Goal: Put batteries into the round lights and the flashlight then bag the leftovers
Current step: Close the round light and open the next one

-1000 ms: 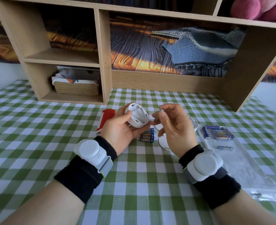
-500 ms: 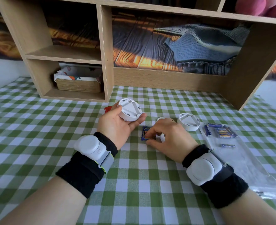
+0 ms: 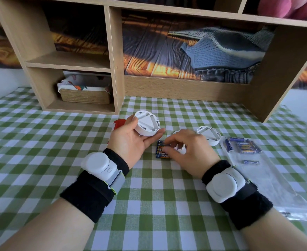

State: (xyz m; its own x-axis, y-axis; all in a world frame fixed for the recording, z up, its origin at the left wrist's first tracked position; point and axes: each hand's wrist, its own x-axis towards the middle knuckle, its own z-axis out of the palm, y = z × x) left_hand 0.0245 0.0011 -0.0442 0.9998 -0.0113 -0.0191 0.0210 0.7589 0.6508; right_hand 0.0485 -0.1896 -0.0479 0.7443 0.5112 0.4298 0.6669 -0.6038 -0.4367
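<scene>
Left hand [image 3: 131,140] cradling white round plastic light [image 3: 146,125], compartment up. Right hand [image 3: 189,151] fingers [image 3: 167,144] pinching into blue battery pack [image 3: 161,150] on table. Risk: weak pinch, cell rolls away.

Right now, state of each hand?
Left hand: holding a round light, battery bay up.
Right hand: fingers pinching at the battery pack.

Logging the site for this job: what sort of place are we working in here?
Probably a staged home tabletop, not a workshop: a green checked tablecloth, a wooden shelf unit holding a woven basket, and a printed backdrop of planks and a knitted blanket behind it.
</scene>
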